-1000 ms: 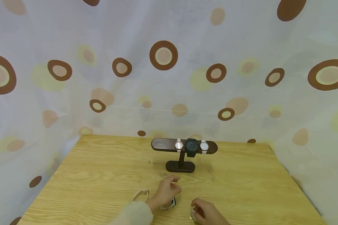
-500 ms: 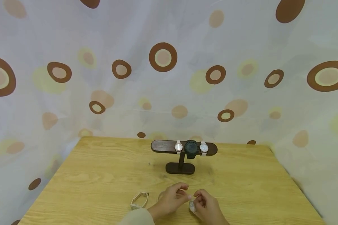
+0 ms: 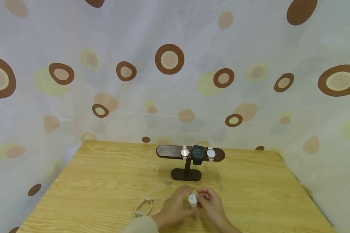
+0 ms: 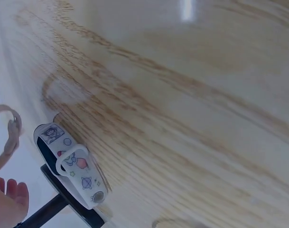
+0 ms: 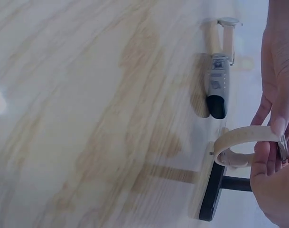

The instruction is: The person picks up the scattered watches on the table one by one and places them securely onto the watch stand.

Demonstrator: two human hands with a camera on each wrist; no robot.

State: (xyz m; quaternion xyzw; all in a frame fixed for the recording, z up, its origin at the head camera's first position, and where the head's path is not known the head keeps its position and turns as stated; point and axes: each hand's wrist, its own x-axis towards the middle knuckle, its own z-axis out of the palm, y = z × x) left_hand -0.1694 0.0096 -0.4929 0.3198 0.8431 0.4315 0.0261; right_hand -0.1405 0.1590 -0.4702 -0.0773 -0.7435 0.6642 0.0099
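Right hand: the right hand (image 3: 211, 204) pinches the white-dialled watch (image 3: 192, 198) between thumb and fingertips, at the right side of its case
Left hand: the left hand (image 3: 175, 207) curves round from the left, thumb touching the strap near the case, fingers bent past the far end; whether these clamp on it I cannot tell
Held watch: between both hands, dial facing up, pale strap looped beneath
Long axis: near to far with a slight slant, across the left-to-right line of the dark stand (image 3: 188, 166)
Beside the left hand: a printed white band (image 4: 82, 173) on the table (image 3: 105, 187), mostly hidden in the head view
Farther left: a pale-strapped watch (image 3: 144, 207), its strap forming a loop
Far side: the stand's bar carries a pale watch (image 3: 184, 152), a black watch (image 3: 197, 153) and a white watch (image 3: 211, 153), left to right
Behind: a patterned sheet (image 3: 151, 29)
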